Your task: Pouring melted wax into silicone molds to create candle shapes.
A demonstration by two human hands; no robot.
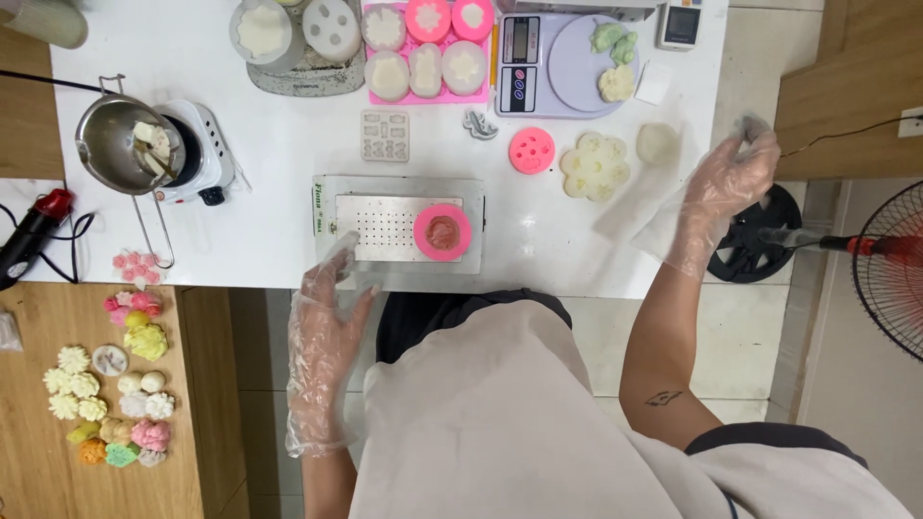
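While gloved, left hand (322, 308) flat.

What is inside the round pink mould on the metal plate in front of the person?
The pink mould holds a brownish-pink filling with a faint pattern. The mould covers the perforated plate beneath it, and the filling's depth cannot be seen.

I count six filled moulds on my pink tray (428, 94). Two round pink moulds (442, 232) sit loose. One scale (548, 62), one pot (120, 144).
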